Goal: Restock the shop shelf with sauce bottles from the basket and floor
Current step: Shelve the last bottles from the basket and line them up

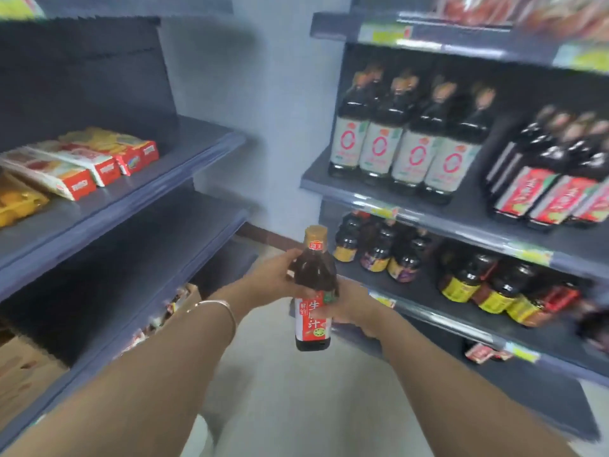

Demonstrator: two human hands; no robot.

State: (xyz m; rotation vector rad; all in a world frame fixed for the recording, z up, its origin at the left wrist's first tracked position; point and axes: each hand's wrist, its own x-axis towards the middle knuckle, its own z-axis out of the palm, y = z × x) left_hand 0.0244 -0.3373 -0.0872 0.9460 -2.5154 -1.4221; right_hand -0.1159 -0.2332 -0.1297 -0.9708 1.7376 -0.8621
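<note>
I hold one dark sauce bottle (313,291) upright in mid-air, in the aisle between two shelf units; it has a gold cap and a red label. My left hand (276,275) grips its shoulder from the left. My right hand (349,308) wraps the label part from behind and the right. On the right unit's middle shelf (428,212) stand white-label bottles (405,153) and bottles with the same red label (553,189). The shelf below (428,311) carries smaller dark bottles (379,252) with yellow labels. No basket is in view.
The left unit's shelf (148,186) holds red and white packets (82,163). A cardboard box (23,374) sits on its lower level, far left. A pale wall (270,110) closes the aisle ahead, and light floor (280,390) lies under my arms.
</note>
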